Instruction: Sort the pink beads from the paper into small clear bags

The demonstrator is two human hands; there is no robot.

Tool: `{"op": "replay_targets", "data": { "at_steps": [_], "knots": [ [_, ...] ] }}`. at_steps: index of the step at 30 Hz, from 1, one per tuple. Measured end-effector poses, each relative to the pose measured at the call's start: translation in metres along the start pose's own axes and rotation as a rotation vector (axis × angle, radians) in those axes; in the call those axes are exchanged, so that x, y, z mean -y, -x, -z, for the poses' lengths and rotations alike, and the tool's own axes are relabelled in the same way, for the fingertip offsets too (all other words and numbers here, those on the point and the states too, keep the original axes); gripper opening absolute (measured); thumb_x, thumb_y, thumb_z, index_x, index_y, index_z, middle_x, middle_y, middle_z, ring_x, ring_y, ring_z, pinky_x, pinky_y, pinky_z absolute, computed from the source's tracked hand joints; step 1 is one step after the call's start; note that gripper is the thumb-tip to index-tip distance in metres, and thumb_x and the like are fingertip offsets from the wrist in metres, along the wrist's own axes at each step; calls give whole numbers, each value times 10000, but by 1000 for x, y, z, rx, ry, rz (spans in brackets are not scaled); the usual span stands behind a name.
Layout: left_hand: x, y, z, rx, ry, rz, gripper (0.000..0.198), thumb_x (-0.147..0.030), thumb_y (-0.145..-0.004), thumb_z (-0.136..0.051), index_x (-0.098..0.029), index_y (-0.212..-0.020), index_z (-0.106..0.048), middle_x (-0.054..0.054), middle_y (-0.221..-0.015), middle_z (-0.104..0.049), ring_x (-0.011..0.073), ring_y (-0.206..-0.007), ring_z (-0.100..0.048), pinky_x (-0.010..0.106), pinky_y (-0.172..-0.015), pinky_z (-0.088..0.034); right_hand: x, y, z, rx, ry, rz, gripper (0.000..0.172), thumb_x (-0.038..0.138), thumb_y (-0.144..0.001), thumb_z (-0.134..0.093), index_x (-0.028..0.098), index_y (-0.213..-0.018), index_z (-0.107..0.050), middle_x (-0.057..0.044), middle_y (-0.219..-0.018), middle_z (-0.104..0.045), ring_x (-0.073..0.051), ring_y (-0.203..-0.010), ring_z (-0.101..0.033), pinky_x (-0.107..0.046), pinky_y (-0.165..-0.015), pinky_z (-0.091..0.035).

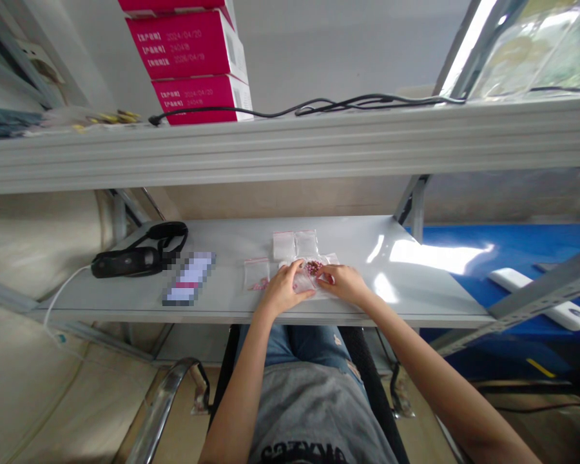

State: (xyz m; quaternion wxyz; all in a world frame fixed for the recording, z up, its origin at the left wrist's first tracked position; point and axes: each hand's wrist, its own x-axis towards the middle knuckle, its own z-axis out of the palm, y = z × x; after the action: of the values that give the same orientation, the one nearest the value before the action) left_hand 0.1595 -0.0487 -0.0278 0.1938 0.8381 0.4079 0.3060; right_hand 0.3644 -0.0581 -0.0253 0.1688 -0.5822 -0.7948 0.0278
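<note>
On the light grey table, small reddish-brown beads (314, 267) lie in a cluster between my hands, on or in clear plastic. My left hand (284, 289) rests at their left, thumb and fingers spread around a small clear bag (301, 281) with pinkish contents. Its fingertips touch the plastic. At the right edge of the beads, my right hand (345, 283) has its fingers curled in a pinch; what is between them is too small to make out. Left of my left hand lies a zip bag (256, 273) holding a few red pieces.
Two flat zip bags, including a left one (283, 245), lie behind my hands. To the left are a phone (189, 278) and a black strapped device (128, 261) with a white cable. A shelf beam (290, 151) crosses above, carrying pink boxes (186, 48) and black cable.
</note>
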Motion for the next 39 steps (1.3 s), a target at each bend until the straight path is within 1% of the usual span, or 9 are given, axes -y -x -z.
{"op": "replay_targets", "data": {
  "at_steps": [4,8,12,17,20,22,26,30,39],
  "knots": [
    [0,0,0,-3,5,-12,704,-379,-693,-681,-245,-1292,-334,77,-1150,-547,231,-1072,-523,397,-929,-420,1,1,0,14,13,14,191,317,-802,-505,206,-867,-646,-39,-769,-681,-136,-621,-567,-228,-537,-267],
    [0,0,1,2,1,-15,707,-368,-692,-684,-244,-1293,-334,76,-1161,-544,231,-1077,-519,390,-933,-417,0,0,0,5,-22,2,176,282,-796,-506,207,-859,-652,-34,-774,-684,-139,-623,-572,-223,-542,-285],
    [0,0,0,10,-11,-9,733,-347,-689,-687,-242,-1311,-314,81,-1179,-533,235,-1084,-517,394,-938,-413,6,-1,-2,-18,-128,-17,230,300,-820,-485,212,-952,-652,-39,-785,-682,-140,-625,-577,-219,-555,-326],
    [1,-1,0,15,-7,-5,706,-324,-702,-674,-250,-1307,-320,82,-1179,-528,233,-1093,-513,395,-934,-415,17,0,-5,-40,-178,-8,251,329,-836,-487,226,-992,-654,-42,-845,-693,-151,-664,-600,-223,-582,-361],
    [1,0,0,10,-3,-13,703,-335,-706,-668,-246,-1308,-317,87,-1192,-522,232,-1097,-510,396,-938,-412,16,0,-4,-43,-199,-2,280,343,-845,-482,253,-1062,-633,-33,-871,-695,-150,-669,-605,-219,-584,-373],
    [0,0,0,8,2,-15,709,-344,-702,-673,-246,-1308,-319,86,-1182,-526,230,-1081,-519,390,-932,-417,12,-1,-3,-47,-177,-30,290,342,-841,-487,252,-1080,-626,-38,-863,-694,-152,-662,-604,-218,-577,-376],
    [-1,0,1,1,8,-7,714,-365,-690,-684,-248,-1300,-331,77,-1155,-540,227,-1061,-527,387,-926,-421,2,-3,-2,-41,-92,-93,264,298,-815,-518,232,-1036,-646,-59,-849,-692,-168,-700,-607,-222,-600,-383],
    [-1,0,1,12,6,-2,706,-371,-694,-680,-246,-1297,-337,73,-1148,-549,231,-1060,-525,388,-920,-421,-3,-4,-4,-25,-61,-100,239,281,-801,-524,229,-996,-653,-57,-835,-689,-167,-699,-600,-222,-597,-370],
    [1,0,-1,3,-4,-6,710,-380,-695,-677,-243,-1300,-331,77,-1135,-552,228,-1054,-529,391,-919,-426,-7,-4,-7,-2,-49,-73,165,277,-782,-508,209,-818,-653,-25,-698,-655,-118,-558,-523,-214,-518,-270]
  ]
}}
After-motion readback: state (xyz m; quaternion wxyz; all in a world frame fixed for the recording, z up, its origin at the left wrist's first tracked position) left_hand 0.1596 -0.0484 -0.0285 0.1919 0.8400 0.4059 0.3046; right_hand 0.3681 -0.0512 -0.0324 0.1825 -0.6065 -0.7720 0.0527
